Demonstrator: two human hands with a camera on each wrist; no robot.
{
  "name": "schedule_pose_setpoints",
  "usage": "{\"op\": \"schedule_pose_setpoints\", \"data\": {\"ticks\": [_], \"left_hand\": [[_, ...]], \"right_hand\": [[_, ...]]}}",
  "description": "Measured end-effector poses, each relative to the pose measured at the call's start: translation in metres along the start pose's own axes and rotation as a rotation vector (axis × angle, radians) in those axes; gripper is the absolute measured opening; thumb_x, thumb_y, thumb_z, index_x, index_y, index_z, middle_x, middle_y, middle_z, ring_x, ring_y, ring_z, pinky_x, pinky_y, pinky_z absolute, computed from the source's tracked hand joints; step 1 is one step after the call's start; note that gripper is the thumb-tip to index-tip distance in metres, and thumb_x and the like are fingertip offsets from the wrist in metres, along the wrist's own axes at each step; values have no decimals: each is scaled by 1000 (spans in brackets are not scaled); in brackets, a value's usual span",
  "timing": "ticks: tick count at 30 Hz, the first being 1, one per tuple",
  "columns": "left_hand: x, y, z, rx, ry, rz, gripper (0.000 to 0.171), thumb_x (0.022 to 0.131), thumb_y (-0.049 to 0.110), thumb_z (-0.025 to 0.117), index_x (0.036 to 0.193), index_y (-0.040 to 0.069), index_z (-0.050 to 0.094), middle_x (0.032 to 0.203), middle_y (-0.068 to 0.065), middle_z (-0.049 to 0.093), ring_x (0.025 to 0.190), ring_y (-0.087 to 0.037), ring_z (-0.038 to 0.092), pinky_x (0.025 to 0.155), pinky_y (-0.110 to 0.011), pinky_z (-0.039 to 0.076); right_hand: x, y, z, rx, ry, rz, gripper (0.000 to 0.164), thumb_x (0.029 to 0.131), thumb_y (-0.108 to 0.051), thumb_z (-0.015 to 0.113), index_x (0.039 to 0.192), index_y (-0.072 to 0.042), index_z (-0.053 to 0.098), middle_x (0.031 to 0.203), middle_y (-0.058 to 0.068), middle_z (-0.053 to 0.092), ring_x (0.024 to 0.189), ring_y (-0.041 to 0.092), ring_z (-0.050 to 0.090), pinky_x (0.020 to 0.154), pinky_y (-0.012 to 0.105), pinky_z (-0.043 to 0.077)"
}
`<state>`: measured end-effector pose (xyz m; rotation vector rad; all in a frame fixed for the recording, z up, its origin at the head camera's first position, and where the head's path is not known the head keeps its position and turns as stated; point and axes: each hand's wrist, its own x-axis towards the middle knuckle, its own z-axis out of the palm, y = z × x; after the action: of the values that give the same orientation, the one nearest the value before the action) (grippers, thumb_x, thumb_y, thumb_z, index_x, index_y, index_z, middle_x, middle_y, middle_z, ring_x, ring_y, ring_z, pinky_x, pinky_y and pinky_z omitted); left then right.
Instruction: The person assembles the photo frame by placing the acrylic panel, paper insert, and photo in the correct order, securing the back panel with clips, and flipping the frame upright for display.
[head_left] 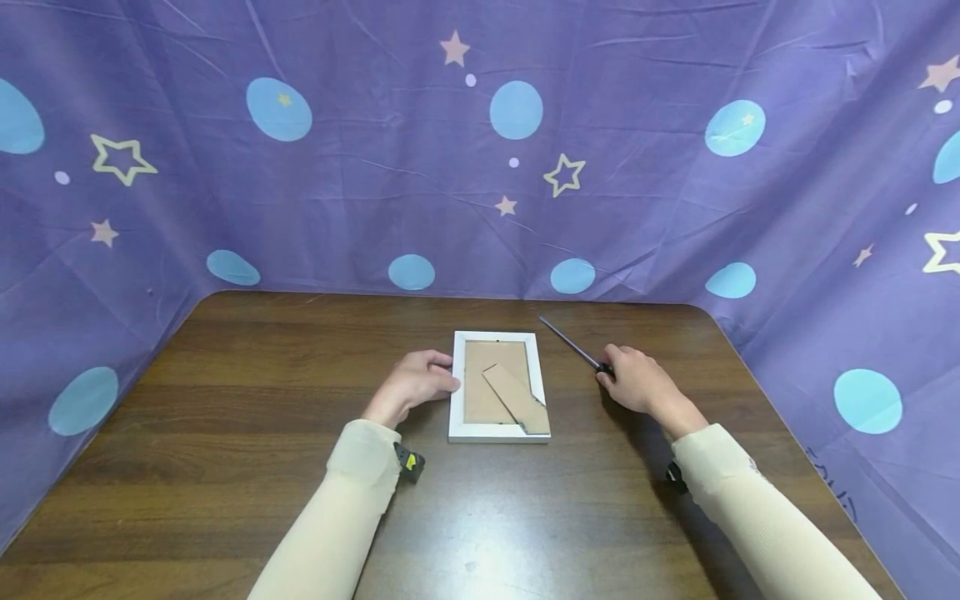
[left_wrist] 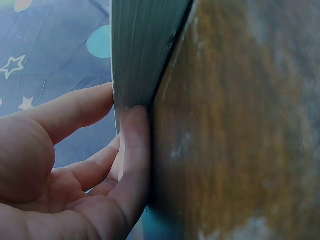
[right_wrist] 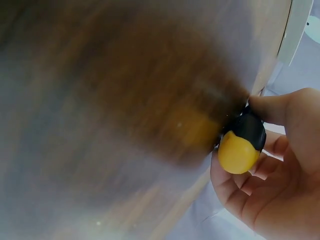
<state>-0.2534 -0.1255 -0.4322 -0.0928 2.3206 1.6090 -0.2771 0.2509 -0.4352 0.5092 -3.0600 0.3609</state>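
Observation:
A white photo frame [head_left: 458,412] lies back side up on the brown table, its cardboard backing [head_left: 480,350] and slanted stand leg [head_left: 513,396] showing. My left hand [head_left: 416,383] touches the frame's left edge. Seen from the left wrist, one fingertip meets the upper edge of the frame's side [left_wrist: 145,55] and another finger lies along that side, close to the tabletop. To the right of the frame, my right hand [head_left: 637,379] holds a screwdriver [head_left: 570,340] by its handle [right_wrist: 237,152], black with a yellow end. The shaft points away and to the left.
The wooden table [head_left: 225,433] reaches back to a purple curtain [head_left: 360,167] printed with stars and blue dots, which also hangs at both sides. A dark wrist device [head_left: 408,462] sits at the left cuff.

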Motion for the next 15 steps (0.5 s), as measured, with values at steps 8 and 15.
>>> {"op": "schedule_pose_setpoints", "data": {"ticks": [8,15], "left_hand": [[0,0,-1,3,-3,4,55,93,3,76,144,-6,56,120,-20,75,107,-29,74,107,-45,56],[-1,1,0,-2,-4,14,56,92,2,76,143,-8,56,120,-22,75,106,-30,75,105,-44,57]], "right_hand": [[-3,-3,-3,34,-25,-29,9,103,-10,63,105,-1,60,93,13,65,86,33,65,77,54,55],[-4,-5,-10,60,-27,-37,6,104,-4,58,103,0,54,89,13,61,83,34,62,74,54,54]]}}
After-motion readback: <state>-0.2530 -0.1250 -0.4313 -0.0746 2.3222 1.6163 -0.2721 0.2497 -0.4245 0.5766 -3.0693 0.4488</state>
